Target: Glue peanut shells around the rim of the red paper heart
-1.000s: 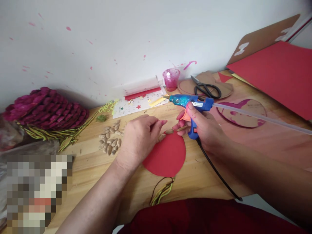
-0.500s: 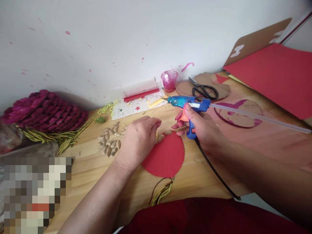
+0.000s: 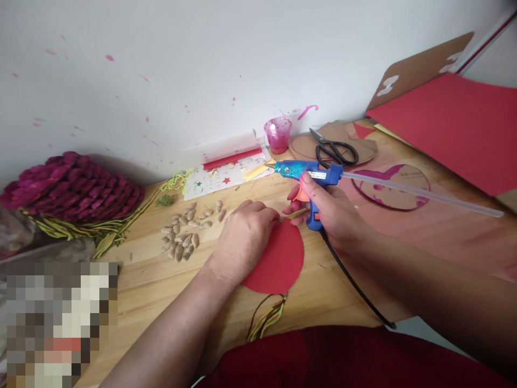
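My right hand (image 3: 337, 207) is wrapped round the handle of a blue hot glue gun (image 3: 297, 170) with an orange trigger. A long clear glue stick (image 3: 424, 191) sticks out of its back, and its nozzle points left. My left hand (image 3: 246, 231) is closed, fingertips down at the upper edge of a red round piece (image 3: 278, 261). What those fingers pinch or press is hidden under them. Green and brown yarn strands (image 3: 269, 320) hang from the near end of the red piece. Several unshelled peanuts (image 3: 186, 237) lie left of my left hand.
Behind are star-printed paper (image 3: 218, 180), a pink-stained cup (image 3: 278, 134) and black scissors (image 3: 337, 151) on cardboard. A stained cardboard piece (image 3: 391, 188) and red sheets (image 3: 448, 129) lie right. A purple layered bundle (image 3: 72, 186) is left. The gun's black cord (image 3: 355, 288) runs toward me.
My left hand has moved right onto the red piece's upper edge, covering the peanuts that showed there. My right hand and the glue gun have hardly moved.
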{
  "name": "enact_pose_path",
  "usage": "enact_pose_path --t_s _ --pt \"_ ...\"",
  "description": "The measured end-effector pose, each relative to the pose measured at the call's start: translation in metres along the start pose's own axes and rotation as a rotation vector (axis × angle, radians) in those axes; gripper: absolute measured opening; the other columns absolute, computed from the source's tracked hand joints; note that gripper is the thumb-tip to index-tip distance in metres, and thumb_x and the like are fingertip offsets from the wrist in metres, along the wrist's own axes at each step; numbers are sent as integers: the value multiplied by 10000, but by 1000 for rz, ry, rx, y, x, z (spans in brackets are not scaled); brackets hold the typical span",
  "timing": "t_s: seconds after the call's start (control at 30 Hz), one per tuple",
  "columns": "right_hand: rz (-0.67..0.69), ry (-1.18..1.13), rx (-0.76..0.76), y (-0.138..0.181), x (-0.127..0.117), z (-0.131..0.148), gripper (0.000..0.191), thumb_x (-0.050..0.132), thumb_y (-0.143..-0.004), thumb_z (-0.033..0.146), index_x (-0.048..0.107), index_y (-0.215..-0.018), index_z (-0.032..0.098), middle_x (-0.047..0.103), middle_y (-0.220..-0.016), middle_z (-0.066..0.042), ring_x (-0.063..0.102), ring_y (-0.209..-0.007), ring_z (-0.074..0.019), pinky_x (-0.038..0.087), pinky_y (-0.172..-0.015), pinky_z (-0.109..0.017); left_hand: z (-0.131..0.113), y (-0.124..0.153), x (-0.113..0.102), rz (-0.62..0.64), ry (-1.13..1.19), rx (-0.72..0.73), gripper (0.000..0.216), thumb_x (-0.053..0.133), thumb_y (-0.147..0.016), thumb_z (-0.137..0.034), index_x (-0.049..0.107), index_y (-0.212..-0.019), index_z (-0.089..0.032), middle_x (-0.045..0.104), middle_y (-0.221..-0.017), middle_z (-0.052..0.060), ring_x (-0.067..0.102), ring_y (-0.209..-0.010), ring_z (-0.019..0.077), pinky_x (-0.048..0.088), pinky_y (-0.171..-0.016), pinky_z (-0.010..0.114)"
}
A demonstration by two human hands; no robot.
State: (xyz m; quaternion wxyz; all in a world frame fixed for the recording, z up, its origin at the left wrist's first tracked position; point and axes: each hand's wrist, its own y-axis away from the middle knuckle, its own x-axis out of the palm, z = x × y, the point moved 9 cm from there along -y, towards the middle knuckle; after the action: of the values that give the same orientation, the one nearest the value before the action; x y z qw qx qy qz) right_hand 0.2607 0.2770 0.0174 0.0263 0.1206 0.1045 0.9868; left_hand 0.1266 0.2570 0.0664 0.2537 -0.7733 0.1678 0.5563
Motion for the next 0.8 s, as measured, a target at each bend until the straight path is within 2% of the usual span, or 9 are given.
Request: enact_pose_path --t_s 0.43,0.8 --pt "12 17 -15 -1 1 1 496 674 -790 711 692 -705 223 646 -657 -36 676 -611 -176 595 -518 -283 -1 1 -3 -6 -30 -10 183 592 -947 -172 774 -926 -168 712 -886 96 641 -847 234 503 -769 358" --pt "39 -20 -32 1 5 2 516 703 -767 706 690 -767 190 638 -657 -31 690 -609 -170 587 -491 -236 -8 0 4 88 -132 16 221 532 -982 -187 744 -939 -139 691 -886 108 619 -871 242 490 -773 351"
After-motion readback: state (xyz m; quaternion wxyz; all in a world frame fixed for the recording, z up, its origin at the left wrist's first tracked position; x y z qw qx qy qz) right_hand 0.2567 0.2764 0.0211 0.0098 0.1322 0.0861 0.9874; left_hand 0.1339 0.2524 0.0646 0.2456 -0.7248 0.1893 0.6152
